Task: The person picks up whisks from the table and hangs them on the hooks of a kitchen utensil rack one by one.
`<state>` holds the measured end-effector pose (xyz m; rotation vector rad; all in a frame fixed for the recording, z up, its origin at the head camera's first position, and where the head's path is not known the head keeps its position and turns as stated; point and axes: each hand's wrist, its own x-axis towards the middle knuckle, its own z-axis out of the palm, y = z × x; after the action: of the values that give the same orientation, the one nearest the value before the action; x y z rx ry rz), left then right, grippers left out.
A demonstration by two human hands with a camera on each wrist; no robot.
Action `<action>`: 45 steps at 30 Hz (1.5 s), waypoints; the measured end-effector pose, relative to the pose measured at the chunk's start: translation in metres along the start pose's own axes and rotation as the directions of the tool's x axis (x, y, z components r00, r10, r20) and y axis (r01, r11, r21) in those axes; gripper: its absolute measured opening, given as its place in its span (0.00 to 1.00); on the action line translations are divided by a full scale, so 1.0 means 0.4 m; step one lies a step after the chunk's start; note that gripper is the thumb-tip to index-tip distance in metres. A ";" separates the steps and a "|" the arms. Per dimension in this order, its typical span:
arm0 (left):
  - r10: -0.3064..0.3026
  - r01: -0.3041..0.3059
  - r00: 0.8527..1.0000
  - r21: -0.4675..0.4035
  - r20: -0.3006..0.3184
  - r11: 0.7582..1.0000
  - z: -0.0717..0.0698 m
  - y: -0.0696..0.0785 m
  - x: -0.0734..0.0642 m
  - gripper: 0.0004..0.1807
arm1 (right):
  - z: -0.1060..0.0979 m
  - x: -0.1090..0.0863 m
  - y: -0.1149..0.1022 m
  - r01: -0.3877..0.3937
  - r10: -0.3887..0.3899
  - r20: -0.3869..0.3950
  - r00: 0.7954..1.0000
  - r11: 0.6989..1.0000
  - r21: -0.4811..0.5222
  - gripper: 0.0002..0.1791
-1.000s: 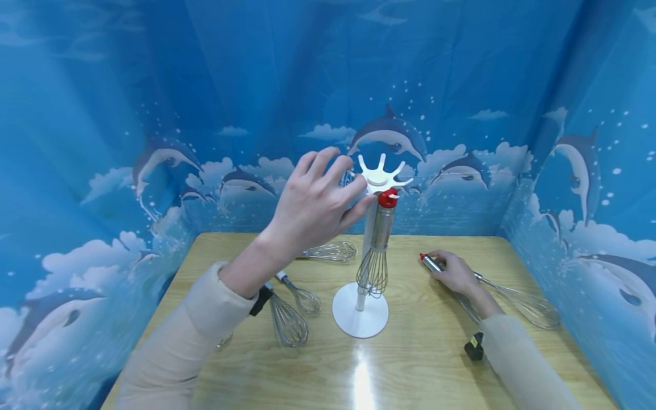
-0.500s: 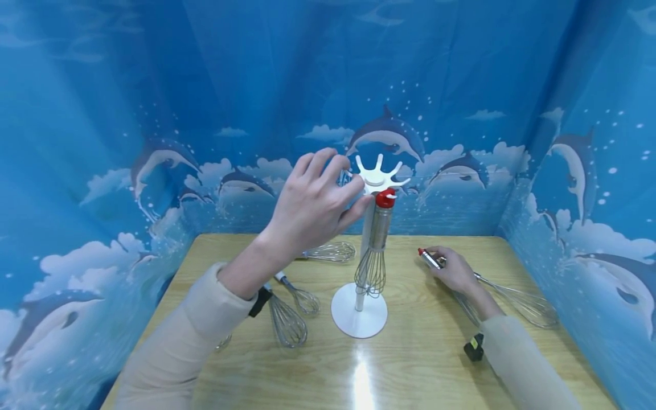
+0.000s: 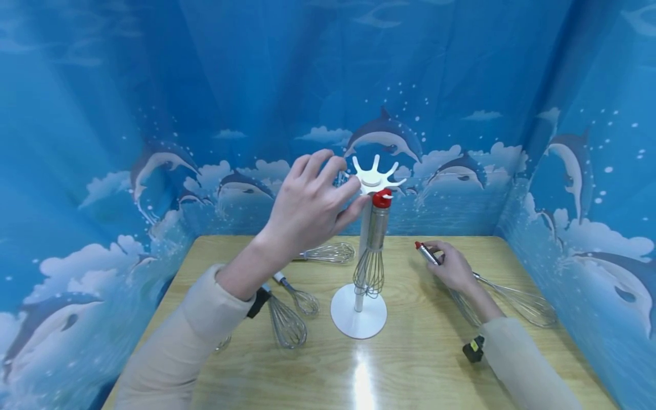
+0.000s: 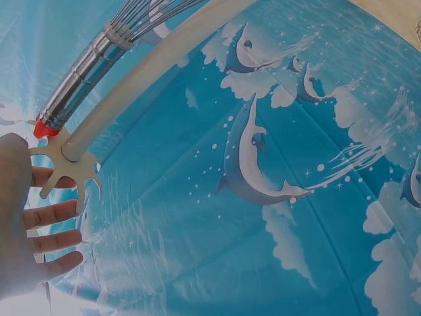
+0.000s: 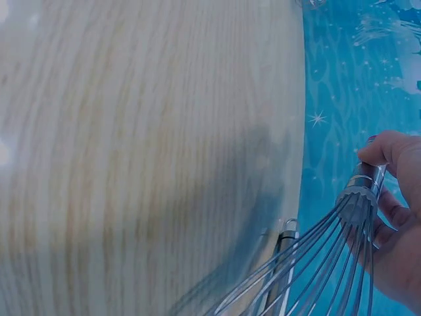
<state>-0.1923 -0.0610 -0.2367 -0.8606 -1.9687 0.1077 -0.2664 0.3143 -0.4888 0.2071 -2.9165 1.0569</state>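
At the top of a white whisk stand (image 3: 371, 181) with radiating hooks, my left hand (image 3: 307, 210) pinches the hook plate between thumb and index finger. The other fingers stretch out loosely beside it in the left wrist view. A metal whisk (image 3: 378, 228) with a red handle end hangs from a hook, wires down. To the right, my right hand (image 3: 453, 270) grips another red-ended whisk (image 5: 335, 257) by its handle. That whisk slants with its wires toward me, partly hidden by the hand and forearm in the head view.
A larger whisk (image 3: 525, 302) lies at the right side of the wooden table (image 3: 410, 364). Several more lie on the left, among them a whisk (image 3: 333, 252) at the back, a small whisk (image 3: 304, 299) and a bigger whisk (image 3: 289, 324). A blue dolphin-print curtain (image 3: 256, 68) surrounds the table.
My right hand has raised its whisk slightly and moved a little away from me and to the left. The left hand stays at the stand's top; the whole view has shifted slightly.
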 end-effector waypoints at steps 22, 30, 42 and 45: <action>-0.013 0.013 1.000 -0.023 0.028 1.000 -0.002 -0.003 0.002 0.18 | -0.009 -0.019 -0.077 0.094 -0.086 -0.115 0.990 0.993 0.065 0.32; -0.012 0.013 0.999 -0.016 0.030 1.000 -0.004 -0.004 0.001 0.18 | -0.006 -0.030 -0.107 0.135 -0.116 -0.153 0.981 0.984 0.117 0.32; -0.011 0.012 0.999 -0.009 0.030 1.000 -0.006 -0.006 -0.003 0.18 | -0.011 -0.046 -0.158 0.185 -0.160 -0.189 0.969 0.975 0.121 0.31; -0.013 0.013 0.999 -0.007 0.029 1.000 -0.006 -0.007 -0.003 0.18 | -0.012 -0.050 -0.175 0.211 -0.183 -0.218 0.959 0.971 0.112 0.31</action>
<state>-0.1914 -0.0645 -0.2349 -0.8549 -2.0028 0.1062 -0.2371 0.2664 -0.4423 0.3610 -2.5818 1.1652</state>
